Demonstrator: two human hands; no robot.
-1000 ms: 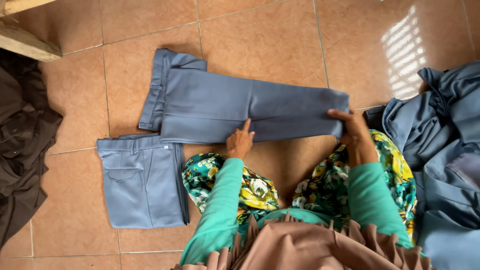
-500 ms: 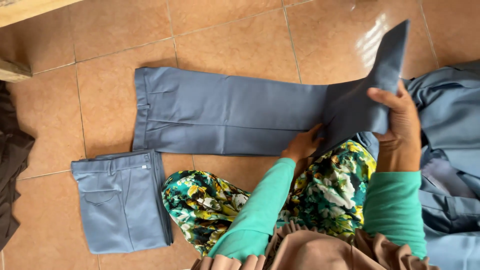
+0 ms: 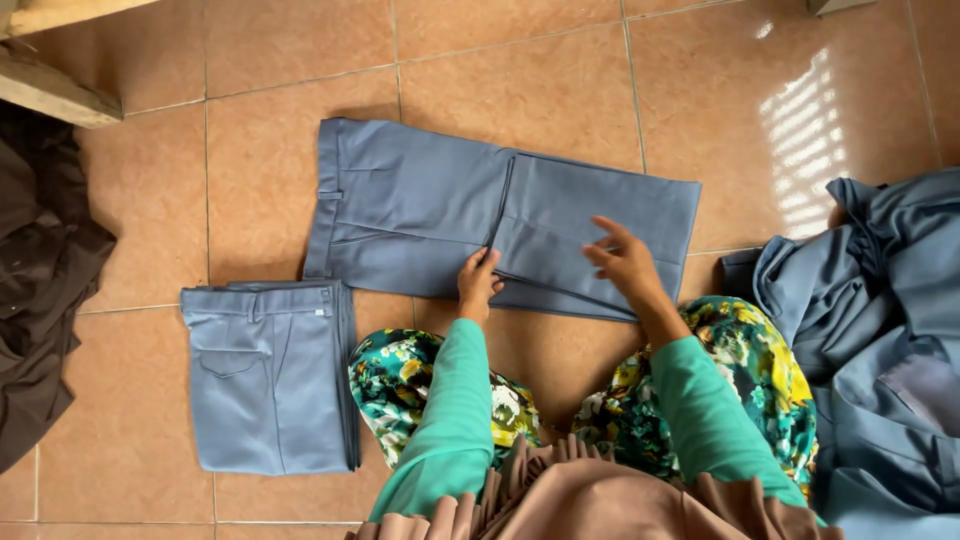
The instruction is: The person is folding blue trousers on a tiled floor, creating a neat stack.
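Note:
A pair of grey-blue trousers (image 3: pixel 420 205) lies on the tiled floor, its legs folded back over the upper part so it is half as long. My left hand (image 3: pixel 478 281) rests with closed fingers on the near edge of the fold. My right hand (image 3: pixel 622 262) lies flat, fingers spread, on the folded-over leg section. Both arms wear teal sleeves.
A folded stack of the same grey-blue trousers (image 3: pixel 270 375) lies at the left of my knees. A heap of unfolded grey-blue garments (image 3: pixel 880 330) fills the right side. Dark brown cloth (image 3: pixel 40 270) lies at the far left, under a wooden beam (image 3: pixel 55 92).
My right hand carried the trouser legs from the right over to the left and laid them on the upper part. It let go and now presses flat on the fold.

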